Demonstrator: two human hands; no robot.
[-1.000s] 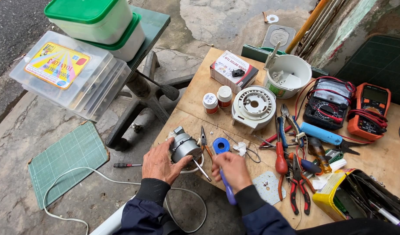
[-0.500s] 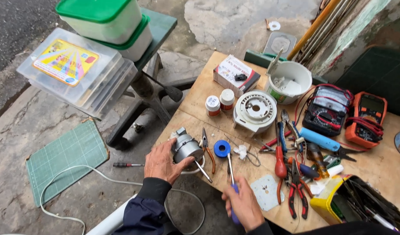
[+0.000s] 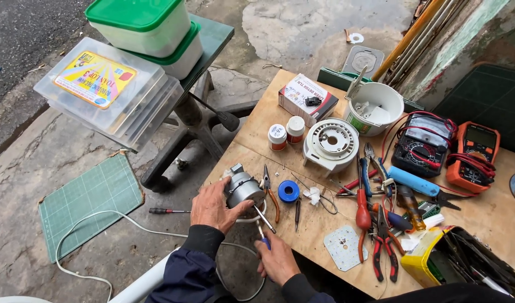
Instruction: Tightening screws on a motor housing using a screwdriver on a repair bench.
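My left hand (image 3: 212, 206) grips a small grey metal motor (image 3: 243, 189) at the near left corner of a wooden board table (image 3: 257, 123). My right hand (image 3: 277, 262) is below the table edge, shut on a blue-handled screwdriver (image 3: 265, 233) whose shaft points up toward the motor. A blue roll of tape (image 3: 289, 191) and orange-handled pliers (image 3: 270, 194) lie just right of the motor. A white cable (image 3: 100, 224) runs from the motor down across the ground.
A white round fan housing (image 3: 331, 143), two small jars (image 3: 286, 132), a white bucket (image 3: 375, 109), two multimeters (image 3: 448, 147), several pliers and screwdrivers (image 3: 375, 219) and a yellow toolbox (image 3: 437, 261) crowd the table. On the left are a stool with plastic boxes (image 3: 128, 67), a green cutting mat (image 3: 89, 199) and a small screwdriver (image 3: 168, 211).
My right hand has drawn back off the table toward me and down, taking the blue-handled screwdriver with it. My left hand stays on the motor.
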